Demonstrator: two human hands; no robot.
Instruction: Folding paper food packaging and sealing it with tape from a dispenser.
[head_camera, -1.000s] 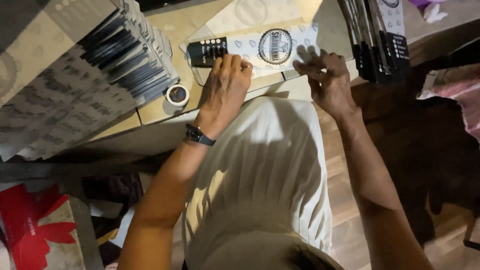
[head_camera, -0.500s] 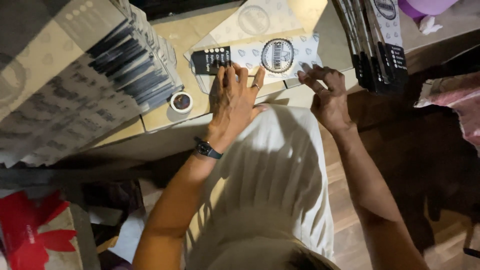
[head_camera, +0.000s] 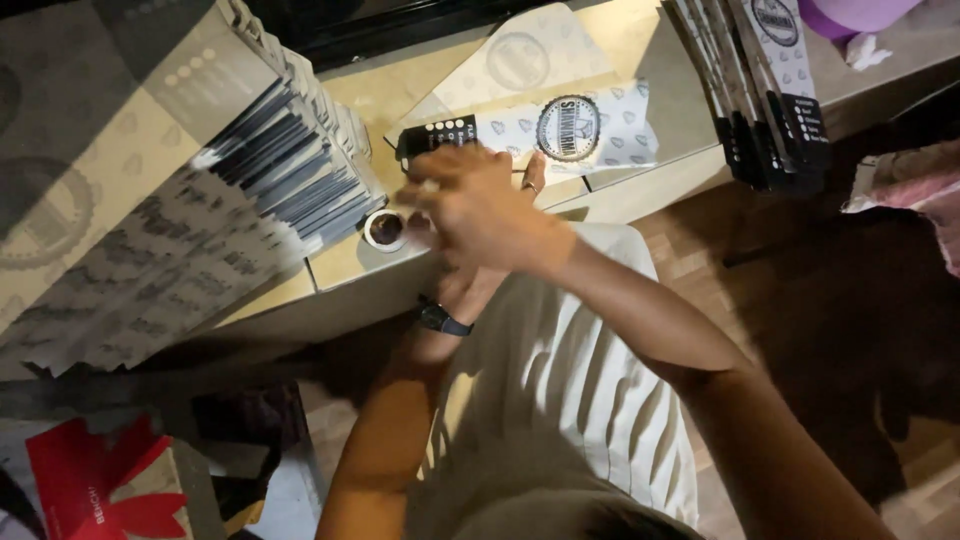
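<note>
The right hand (head_camera: 478, 205) is crossed over to the left, above the near edge of the beige table (head_camera: 640, 40), and it hangs just beside a small round white pot with a dark inside (head_camera: 385, 229). Its fingers are bent together as in a pinch, but they are blurred, so I cannot tell if they hold something small. The left hand (head_camera: 505, 215) lies mostly under the right one. Only its stretched fingertips show, one with a ring, pressing flat on the near edge of a white paper sleeve with a grey pattern, a round dark emblem and a black end (head_camera: 545, 130). A black watch (head_camera: 440, 319) is on the left wrist.

The sleeve lies flat across the middle of the table, on top of a second, paler sheet of the same kind (head_camera: 500, 65) that reaches to the far side. On the left, a thick fanned stack of similar flat sleeves (head_camera: 200, 200) leans down over the table edge. On the far right, another bundle of them with black ends (head_camera: 770, 90) stands together.

As I judge it, the work on this one sleeve is in the middle: it is laid out and held down, while the big stacks suggest that many pieces wait or are finished; which one, I cannot tell.
</note>
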